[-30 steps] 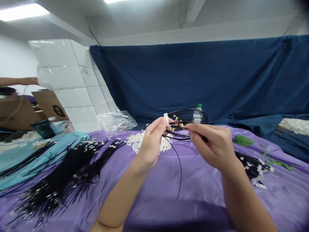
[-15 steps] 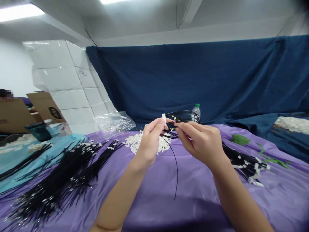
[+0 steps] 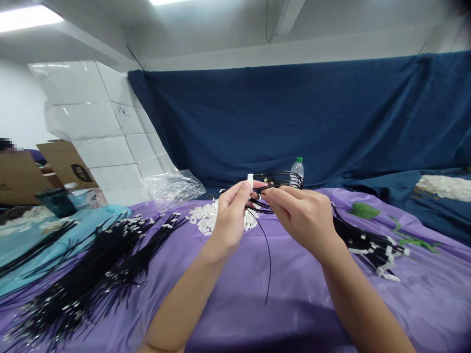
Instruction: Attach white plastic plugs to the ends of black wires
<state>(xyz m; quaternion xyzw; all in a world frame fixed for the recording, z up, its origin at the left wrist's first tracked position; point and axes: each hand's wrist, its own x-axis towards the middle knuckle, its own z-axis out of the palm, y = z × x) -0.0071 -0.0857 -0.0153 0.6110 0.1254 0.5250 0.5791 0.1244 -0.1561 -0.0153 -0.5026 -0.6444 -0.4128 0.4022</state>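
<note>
My left hand [image 3: 233,213] pinches a small white connector [image 3: 250,182] between thumb and fingers, at the middle of the view. Thin black wires run from this connector and loop round to the right. My right hand [image 3: 303,211] is closed on the black wires [image 3: 300,179], its fingertips close to the connector; the exact wire tip between them is hidden. One loose black wire [image 3: 270,260] hangs down below the hands. Behind my left hand lies a pile of white connectors [image 3: 204,218] on the purple cloth [image 3: 243,294].
Bundles of black wires with white ends [image 3: 88,260] spread over the left side. Another wire bundle [image 3: 368,240] lies right of my right arm. A green-capped bottle [image 3: 297,169], a clear plastic bag [image 3: 172,186] and stacked white boxes [image 3: 95,117] stand behind. A green leaf [image 3: 364,210] lies at right.
My right hand has shifted slightly left, its fingertips closer to the white connector. The left hand keeps its hold, and the whole view has moved a little.
</note>
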